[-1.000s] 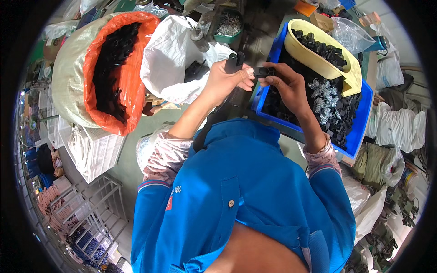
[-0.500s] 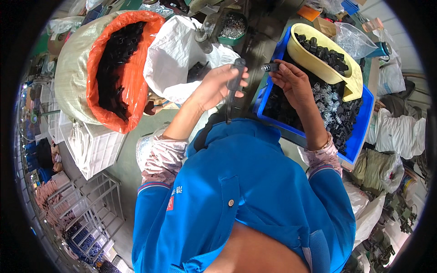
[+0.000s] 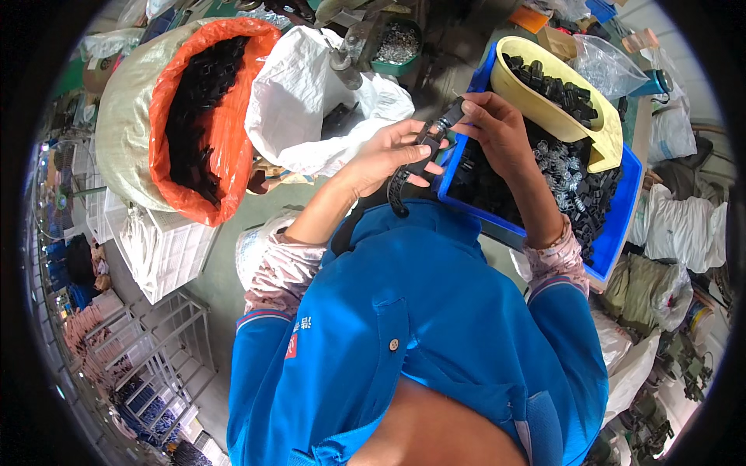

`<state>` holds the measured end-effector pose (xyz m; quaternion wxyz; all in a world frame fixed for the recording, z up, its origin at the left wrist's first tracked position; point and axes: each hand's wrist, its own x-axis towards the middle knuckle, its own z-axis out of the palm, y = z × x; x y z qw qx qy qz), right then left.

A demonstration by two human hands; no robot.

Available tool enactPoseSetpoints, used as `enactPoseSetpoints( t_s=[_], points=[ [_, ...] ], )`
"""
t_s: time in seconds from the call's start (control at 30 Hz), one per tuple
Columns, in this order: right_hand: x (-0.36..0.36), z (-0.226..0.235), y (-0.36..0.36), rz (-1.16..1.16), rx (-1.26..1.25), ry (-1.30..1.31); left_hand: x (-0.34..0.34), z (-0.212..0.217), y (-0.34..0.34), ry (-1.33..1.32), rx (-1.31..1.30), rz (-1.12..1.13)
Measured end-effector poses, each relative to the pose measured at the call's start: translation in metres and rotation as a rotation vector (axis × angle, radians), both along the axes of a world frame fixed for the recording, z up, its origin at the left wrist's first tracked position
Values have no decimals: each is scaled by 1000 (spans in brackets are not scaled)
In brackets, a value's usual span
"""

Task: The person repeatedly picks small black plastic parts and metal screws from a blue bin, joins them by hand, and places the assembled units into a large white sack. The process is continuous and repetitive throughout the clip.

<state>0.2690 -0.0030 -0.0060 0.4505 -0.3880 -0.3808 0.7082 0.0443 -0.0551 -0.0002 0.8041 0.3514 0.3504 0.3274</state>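
Observation:
My left hand (image 3: 379, 161) grips a black plastic handle-like part (image 3: 397, 189), whose narrow curved end hangs down toward my waist. My right hand (image 3: 500, 130) pinches a small black plastic piece (image 3: 452, 114) between thumb and fingertips. A metal spring shows at that piece's lower end, up against the top of the handle-like part; whether it sits inside cannot be made out. Close to my right hand is a blue bin (image 3: 630, 203) holding loose springs (image 3: 565, 172) and many small black pieces (image 3: 598, 203).
A yellow scoop-shaped tub (image 3: 606, 144) of black parts rests on the blue bin. At left stands a sack with an orange liner (image 3: 220, 159), black parts inside. A white sack (image 3: 281, 101) lies beside it, near a green container (image 3: 394, 68) of small metal pieces.
My right hand has moved left with the small black piece, bringing its spring end to the handle-like part. My left hand has turned that part, tilting its top rightward.

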Motion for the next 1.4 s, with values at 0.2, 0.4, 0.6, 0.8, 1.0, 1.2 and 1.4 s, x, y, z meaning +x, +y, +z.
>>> enactPoseSetpoints(
  t_s=[0.2,0.4,0.6,0.8,1.0,1.2,1.4],
  points=[
    [2,4,1,84,63,-165,5,0,0,5,15,-8],
    [-1,0,-2,138,42,-192,9,-1,2,17,23,-2],
    [-4,-3,-7,134,92,-218,12,-10,6,27,20,35],
    [-3,-10,-22,145,97,-81,29,-14,11,233,206,213],
    [11,10,-26,169,230,-247,27,0,12,356,357,221],
    [92,40,86,-248,849,-1218,20,-19,11,399,499,374],
    [119,7,165,-58,318,-1727,15,-13,15,431,597,435]
  ],
)
